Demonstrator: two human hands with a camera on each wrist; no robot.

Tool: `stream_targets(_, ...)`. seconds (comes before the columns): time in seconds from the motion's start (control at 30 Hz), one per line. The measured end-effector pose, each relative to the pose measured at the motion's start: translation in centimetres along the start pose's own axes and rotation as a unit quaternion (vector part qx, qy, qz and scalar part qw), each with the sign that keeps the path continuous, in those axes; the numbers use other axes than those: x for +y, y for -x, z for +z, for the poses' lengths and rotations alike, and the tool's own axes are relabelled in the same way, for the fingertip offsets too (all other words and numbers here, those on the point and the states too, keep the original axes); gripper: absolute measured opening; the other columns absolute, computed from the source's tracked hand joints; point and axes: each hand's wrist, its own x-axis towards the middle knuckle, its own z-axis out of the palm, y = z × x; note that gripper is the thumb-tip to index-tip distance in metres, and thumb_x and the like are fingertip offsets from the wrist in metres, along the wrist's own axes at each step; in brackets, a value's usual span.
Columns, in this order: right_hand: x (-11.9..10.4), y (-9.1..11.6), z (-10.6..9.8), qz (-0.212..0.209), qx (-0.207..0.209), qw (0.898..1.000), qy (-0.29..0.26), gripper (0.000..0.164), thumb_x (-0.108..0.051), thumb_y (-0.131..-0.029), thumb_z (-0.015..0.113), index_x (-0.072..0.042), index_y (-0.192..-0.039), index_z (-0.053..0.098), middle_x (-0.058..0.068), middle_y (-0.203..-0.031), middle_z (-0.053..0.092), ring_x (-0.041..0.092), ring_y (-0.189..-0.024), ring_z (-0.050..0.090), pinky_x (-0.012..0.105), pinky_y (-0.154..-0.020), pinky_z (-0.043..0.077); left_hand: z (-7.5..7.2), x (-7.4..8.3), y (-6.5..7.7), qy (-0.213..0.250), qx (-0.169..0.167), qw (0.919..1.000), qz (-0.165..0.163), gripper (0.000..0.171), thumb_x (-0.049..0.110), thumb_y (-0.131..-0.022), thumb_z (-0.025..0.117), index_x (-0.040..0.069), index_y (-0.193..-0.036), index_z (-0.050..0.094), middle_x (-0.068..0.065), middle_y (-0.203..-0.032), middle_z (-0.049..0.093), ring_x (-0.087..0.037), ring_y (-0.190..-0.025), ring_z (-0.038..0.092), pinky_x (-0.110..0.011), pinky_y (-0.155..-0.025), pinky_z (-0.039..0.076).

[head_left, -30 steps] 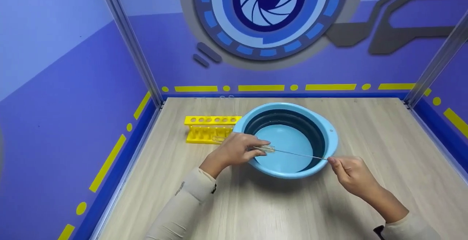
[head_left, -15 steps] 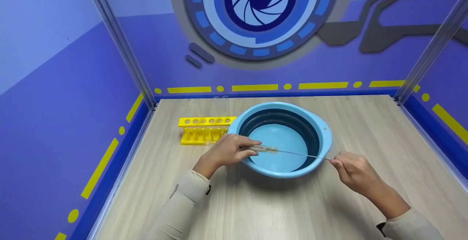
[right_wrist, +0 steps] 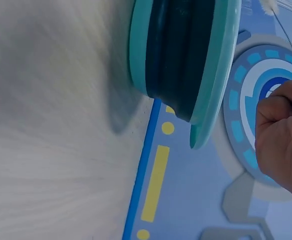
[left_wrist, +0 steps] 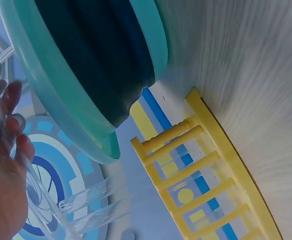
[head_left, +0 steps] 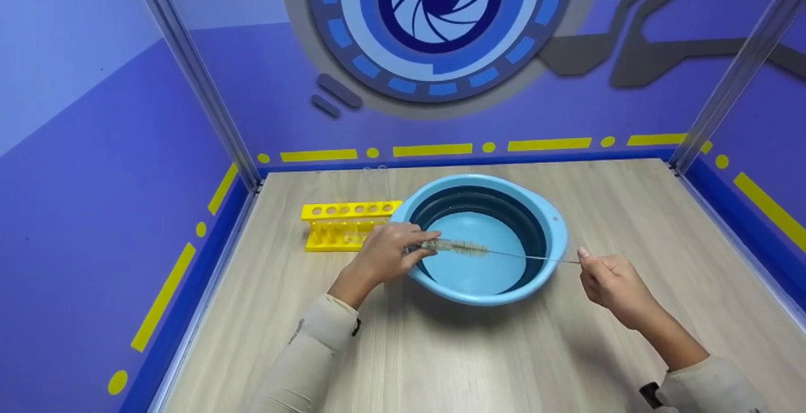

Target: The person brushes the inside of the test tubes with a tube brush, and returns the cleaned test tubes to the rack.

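Over the near left part of a light blue basin (head_left: 555,243) with a dark inner band, my left hand (head_left: 383,252) holds a clear test tube (head_left: 441,245) between thumb and fingers, its mouth toward the right. A tube brush (head_left: 472,248) with pale bristles lies in line with it, the bristles showing outside the mouth. Its thin wire handle runs right across the basin to my right hand (head_left: 616,284), which pinches the end beyond the rim. In the left wrist view, the clear tube (left_wrist: 50,205) extends past the fingers of my left hand (left_wrist: 5,155).
Left of the basin stands a yellow test tube rack (head_left: 349,210), partly behind my left hand. Clear test tubes (left_wrist: 93,195) rise from it. Blue patterned walls (head_left: 441,126) close off the wooden table (head_left: 491,356) at the back and both sides.
The right hand has drawn the brush to the right, so more of its bristles show outside the tube. The left hand keeps hold of the tube. The head view has shifted slightly.
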Motion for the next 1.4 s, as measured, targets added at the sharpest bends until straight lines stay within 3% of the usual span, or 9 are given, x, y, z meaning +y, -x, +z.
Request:
stream_targets(0.13,-0.2,0.0,0.2,0.016,-0.013,0.998,-0.051,0.062,-0.023,-0.118,0.038,0.002,-0.062,0.025,0.019,-0.060,0.017,0.034,-0.054,0.009,0.046,-0.045,0.009,-0.1,-0.1,0.0,-0.047,0.028,0.9983,0.021,0.033,0.037,-0.101,0.074,0.029,-0.133,0.077,0.003,-0.077,0.070,-0.013,-0.066,0.058,-0.024,-0.062,0.044)
stream_targets(0.27,0.0,-0.1,0.5,0.011,0.018,1.000,-0.023,0.063,-0.023,-0.118,0.039,0.002,-0.061,0.027,0.017,-0.058,0.020,0.028,-0.052,0.013,0.043,-0.045,0.012,-0.2,-0.2,0.0,-0.044,0.021,0.9985,0.025,0.032,0.038,-0.101,0.074,0.028,-0.131,0.078,0.002,-0.077,0.071,-0.013,-0.066,0.059,-0.025,-0.063,0.046)
stream_targets(0.6,1.8,0.0,0.5,-0.126,0.112,0.977,0.129,0.057,-0.001,-0.112,0.045,-0.009,-0.055,0.045,0.001,-0.050,0.040,-0.003,-0.049,0.035,0.029,-0.044,0.028,-1.5,-0.4,0.2,0.091,-0.084,0.9913,-0.044,0.042,0.048,-0.102,0.070,0.026,-0.138,0.074,0.003,-0.101,0.084,-0.005,-0.058,0.047,-0.018,-0.054,0.033)
stream_targets(0.7,2.7,-0.3,0.2,-0.231,0.143,0.946,0.175,0.052,0.011,-0.105,0.051,-0.011,-0.058,0.046,-0.002,-0.052,0.040,-0.005,-0.050,0.034,0.023,-0.045,0.028,-1.7,-0.4,0.0,0.116,-0.108,0.9853,-0.062,0.045,0.051,-0.103,0.068,0.024,-0.139,0.073,0.002,-0.086,0.080,-0.005,-0.055,0.040,-0.019,-0.054,0.031)
stream_targets(0.87,3.3,-1.5,-0.4,-0.415,0.196,0.841,0.285,0.052,-0.016,-0.112,0.053,-0.009,-0.061,0.044,-0.002,-0.057,0.034,-0.001,-0.057,0.028,0.015,-0.051,0.023,-2.1,-0.2,-0.1,0.129,-0.126,0.9802,-0.082,0.047,0.052,-0.104,0.066,0.024,-0.141,0.072,-0.001,-0.066,0.062,-0.007,-0.054,0.036,-0.022,-0.056,0.030)
stream_targets(0.97,3.3,-2.0,-0.5,-0.464,0.206,0.803,0.313,0.060,-0.038,-0.114,0.048,-0.009,-0.061,0.042,-0.003,-0.057,0.030,-0.001,-0.059,0.023,0.016,-0.051,0.018,-2.3,0.0,-0.1,0.124,-0.129,0.9798,-0.090,0.047,0.052,-0.104,0.066,0.025,-0.141,0.071,-0.002,-0.065,0.060,-0.007,-0.053,0.036,-0.021,-0.056,0.031)
stream_targets(1.07,3.4,-1.9,-0.7,-0.468,0.192,0.808,0.302,0.060,-0.037,-0.114,0.049,-0.010,-0.061,0.042,-0.004,-0.057,0.031,-0.001,-0.057,0.023,0.014,-0.050,0.019,-2.2,0.2,-0.2,0.109,-0.116,0.9842,-0.077,0.046,0.049,-0.103,0.068,0.023,-0.140,0.072,-0.001,-0.077,0.074,-0.009,-0.053,0.038,-0.021,-0.056,0.031)
stream_targets(1.23,4.4,-1.2,-1.1,-0.419,0.147,0.855,0.268,0.049,-0.004,-0.108,0.056,-0.012,-0.062,0.043,-0.004,-0.055,0.037,-0.003,-0.053,0.029,0.010,-0.050,0.024,-1.7,0.3,-0.2,0.073,-0.083,0.9930,-0.041,0.041,0.044,-0.102,0.072,0.022,-0.136,0.075,0.004,-0.117,0.083,-0.010,-0.069,0.064,-0.018,-0.061,0.041)
stream_targets(1.4,4.2,-0.3,-1.1,-0.327,0.143,0.905,0.232,0.052,0.015,-0.098,0.056,-0.014,-0.057,0.043,-0.003,-0.050,0.038,-0.010,-0.051,0.029,0.011,-0.044,0.024,-0.9,0.4,-0.1,0.053,-0.057,0.9966,-0.028,0.040,0.044,-0.102,0.072,0.024,-0.136,0.075,0.003,-0.110,0.084,-0.012,-0.085,0.075,-0.021,-0.072,0.057)
